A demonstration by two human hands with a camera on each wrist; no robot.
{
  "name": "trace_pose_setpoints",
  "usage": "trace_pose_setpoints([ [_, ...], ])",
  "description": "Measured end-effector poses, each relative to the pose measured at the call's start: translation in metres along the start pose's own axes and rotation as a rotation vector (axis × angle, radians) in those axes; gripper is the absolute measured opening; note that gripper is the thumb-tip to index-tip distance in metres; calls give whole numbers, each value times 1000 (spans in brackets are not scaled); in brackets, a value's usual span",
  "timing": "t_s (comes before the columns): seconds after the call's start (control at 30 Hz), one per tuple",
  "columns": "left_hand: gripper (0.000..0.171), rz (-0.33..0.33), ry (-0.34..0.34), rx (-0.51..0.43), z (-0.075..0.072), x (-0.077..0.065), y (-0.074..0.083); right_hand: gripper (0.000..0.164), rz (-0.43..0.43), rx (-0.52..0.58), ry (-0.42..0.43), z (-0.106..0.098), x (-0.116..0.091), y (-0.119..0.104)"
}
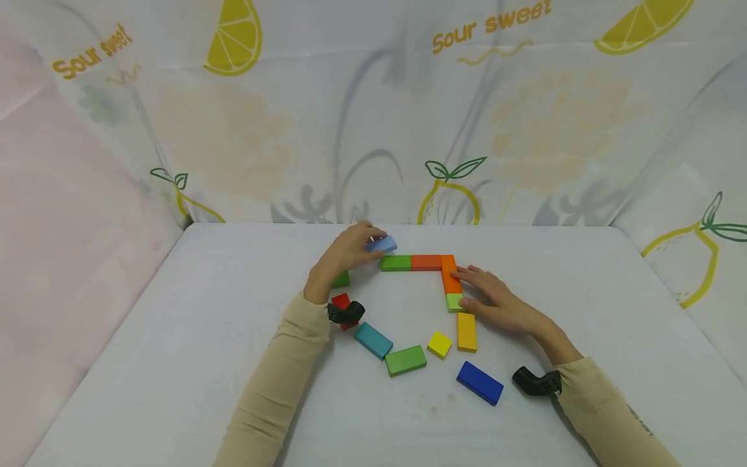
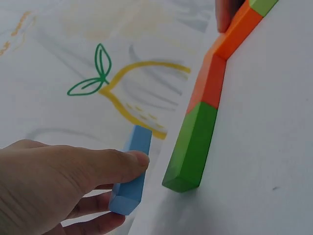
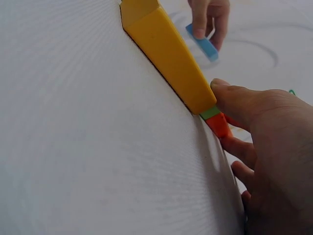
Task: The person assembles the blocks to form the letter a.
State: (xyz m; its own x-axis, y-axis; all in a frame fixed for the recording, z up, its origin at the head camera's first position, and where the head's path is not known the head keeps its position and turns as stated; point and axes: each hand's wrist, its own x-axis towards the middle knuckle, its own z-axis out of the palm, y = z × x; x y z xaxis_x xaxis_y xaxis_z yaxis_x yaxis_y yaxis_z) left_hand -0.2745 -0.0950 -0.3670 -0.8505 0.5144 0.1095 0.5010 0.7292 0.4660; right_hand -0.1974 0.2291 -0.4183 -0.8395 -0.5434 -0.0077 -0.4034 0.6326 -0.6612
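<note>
My left hand (image 1: 349,250) pinches a light blue block (image 2: 132,171) between thumb and fingers. In the left wrist view that block is held apart from the green block (image 2: 191,152), which ends a row. A red-orange block (image 1: 426,263) continues the row to an orange block (image 1: 448,272) at the corner. Below this come a light green block (image 1: 454,303) and a yellow-orange block (image 1: 467,332). Fairly straight fingers of my right hand (image 1: 502,305) lie along the right side of the orange block, with the thumb by the light green one.
Nearer on the white table (image 1: 175,363) lie a teal block (image 1: 373,340), another green block (image 1: 406,360), a small yellow block (image 1: 439,345) and a dark blue block (image 1: 480,383). My left arm partly hides a red block (image 1: 341,301) and a further green block (image 1: 342,279). Lemon-print cloth (image 1: 327,130) hangs behind.
</note>
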Motion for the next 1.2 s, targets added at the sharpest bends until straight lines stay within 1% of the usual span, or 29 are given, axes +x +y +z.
trace_pose_setpoints([
  [0.1,40,26,-28,-5,5,2,9,56,3,-7,-2,0,0,1],
  [0.33,36,118,-85,4,15,7,33,56,26,-16,-2,-2,0,-1],
  [0.43,34,131,-122,6,19,6,44,56,33,-10,-3,-2,0,-1],
  [0.5,33,130,-158,12,22,5,49,56,31,-7,-5,-1,0,0],
  [0.63,33,124,-256,31,29,3,57,56,28,-5,-8,0,1,2],
  [0.73,32,144,-319,45,34,2,61,56,31,-5,-7,1,2,1],
  [0.8,32,161,-348,55,37,2,64,56,35,-14,-9,1,2,1],
  [0.87,31,174,-360,68,41,1,66,57,42,-27,-14,1,2,-1],
  [0.93,33,172,-367,80,44,0,69,57,47,-41,-16,1,2,-2],
  [1.07,34,176,-353,109,48,-1,72,57,38,-58,-9,1,2,-5],
  [1.2,35,190,-343,117,51,-1,75,56,38,-57,-4,0,1,-5],
])
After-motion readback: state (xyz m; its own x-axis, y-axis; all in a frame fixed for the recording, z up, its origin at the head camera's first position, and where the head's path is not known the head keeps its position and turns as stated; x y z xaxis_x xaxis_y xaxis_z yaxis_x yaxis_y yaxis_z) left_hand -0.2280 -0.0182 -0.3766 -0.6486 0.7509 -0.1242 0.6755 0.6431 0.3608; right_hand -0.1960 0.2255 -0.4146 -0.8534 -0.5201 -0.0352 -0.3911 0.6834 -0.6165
